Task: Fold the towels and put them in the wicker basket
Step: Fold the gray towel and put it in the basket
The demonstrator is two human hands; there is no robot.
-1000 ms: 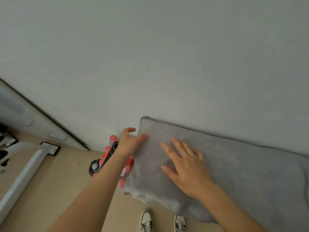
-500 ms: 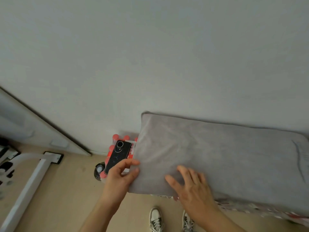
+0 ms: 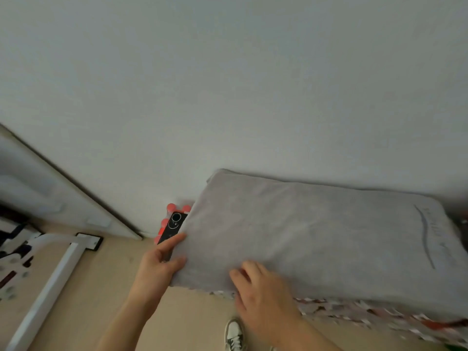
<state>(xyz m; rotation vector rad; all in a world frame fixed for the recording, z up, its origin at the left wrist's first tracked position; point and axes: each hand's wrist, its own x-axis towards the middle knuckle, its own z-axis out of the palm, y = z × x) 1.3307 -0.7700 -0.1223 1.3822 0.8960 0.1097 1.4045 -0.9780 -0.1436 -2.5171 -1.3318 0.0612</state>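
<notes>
A grey, soft-napped rectangular towel (image 3: 316, 236) lies spread flat over a raised surface that stands against a plain white wall (image 3: 228, 84); along the surface's near edge a red-and-white patterned covering (image 3: 379, 312) shows from under the cloth. Near the towel's right end a thin dark curved line and a row of faint marks run across the fabric, but they are too blurred to read as writing. The person's left hand (image 3: 158, 266) is at the towel's near left corner, thumb and forefinger spread apart with the fingertips against the cloth's side edge; whether it pinches the fabric cannot be told. The right hand (image 3: 263, 296) lies palm down on the towel's near edge, fingers loosely curled and close together, pressing on the cloth rather than closed around it. Just beside the towel's left edge, a black smartphone (image 3: 172, 228) with a round camera ring lies back side up on top of a cluster of red-capped items (image 3: 172, 207), partly hidden by the left hand; no brand or lettering is legible on it. Below, on the beige floor (image 3: 96, 287), a white-and-grey laced sneaker (image 3: 234, 335) shows between the forearms, and a white metal bar with a black-edged foot plate (image 3: 63, 269) runs across the left side. The wicker basket is not in view.
</notes>
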